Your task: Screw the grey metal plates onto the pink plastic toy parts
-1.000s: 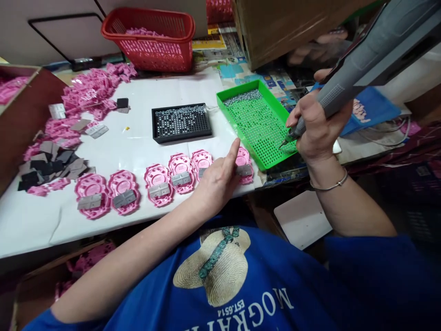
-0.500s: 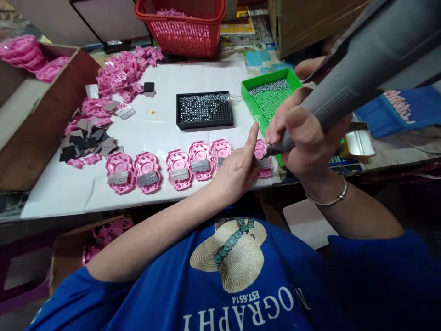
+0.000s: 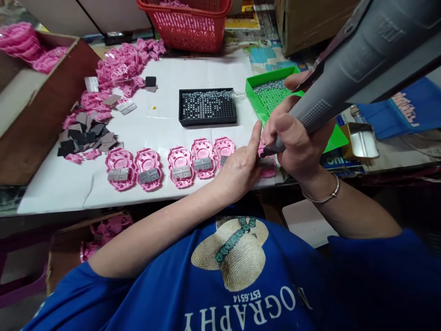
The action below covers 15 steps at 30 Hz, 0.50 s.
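Observation:
My right hand (image 3: pixel 298 138) is wrapped around a grey electric screwdriver (image 3: pixel 319 105), its dark tip slanting down to a pink plastic casing (image 3: pixel 270 171) at the row's right end. Across that casing lies a grey plate (image 3: pixel 266 162). My left hand (image 3: pixel 239 172) steadies the casing's left side, index finger stretched upward and the other fingertips mostly hidden. Partly behind this hand sits another pink casing (image 3: pixel 223 147). Further left, several similar casings (image 3: pixel 179 156) lie in a row, each with a grey plate. The exact contact point of the screwdriver tip is hard to make out.
A black screw tray (image 3: pixel 207 120) and a green screw tray (image 3: pixel 253 99) stand beyond the row. Pink parts (image 3: pixel 122 66) and dark plates (image 3: pixel 84 135) are heaped at left beside a cardboard box (image 3: pixel 51 96). A red basket (image 3: pixel 189 34) stands behind.
The screwdriver tip has moved slightly left on the right-end casing, toward my left fingers. My left hand still rests at the casing. The whole view has shifted a little.

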Tool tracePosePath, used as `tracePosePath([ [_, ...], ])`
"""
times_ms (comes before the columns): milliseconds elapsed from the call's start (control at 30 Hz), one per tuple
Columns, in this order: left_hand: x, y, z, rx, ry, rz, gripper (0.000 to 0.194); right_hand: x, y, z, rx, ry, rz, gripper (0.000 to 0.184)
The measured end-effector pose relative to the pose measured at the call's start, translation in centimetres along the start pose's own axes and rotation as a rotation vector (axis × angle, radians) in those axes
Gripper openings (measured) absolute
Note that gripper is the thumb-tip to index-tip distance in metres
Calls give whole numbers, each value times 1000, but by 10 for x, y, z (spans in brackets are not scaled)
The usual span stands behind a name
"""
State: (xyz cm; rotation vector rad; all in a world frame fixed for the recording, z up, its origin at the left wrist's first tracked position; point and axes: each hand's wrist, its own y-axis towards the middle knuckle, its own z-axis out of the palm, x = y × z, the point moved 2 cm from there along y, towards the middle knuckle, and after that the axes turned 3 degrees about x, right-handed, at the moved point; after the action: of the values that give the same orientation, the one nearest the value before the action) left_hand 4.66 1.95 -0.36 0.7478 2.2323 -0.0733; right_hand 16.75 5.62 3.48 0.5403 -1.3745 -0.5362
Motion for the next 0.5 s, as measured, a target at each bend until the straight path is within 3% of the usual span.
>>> tracePosePath([
  [400,2,0,2,-29,-74,67,67,3,-1,3,54,-47,62,43],
  [500,1,1,2,-37,-78,86,59,3,-3,3,127,-58,147,43],
])
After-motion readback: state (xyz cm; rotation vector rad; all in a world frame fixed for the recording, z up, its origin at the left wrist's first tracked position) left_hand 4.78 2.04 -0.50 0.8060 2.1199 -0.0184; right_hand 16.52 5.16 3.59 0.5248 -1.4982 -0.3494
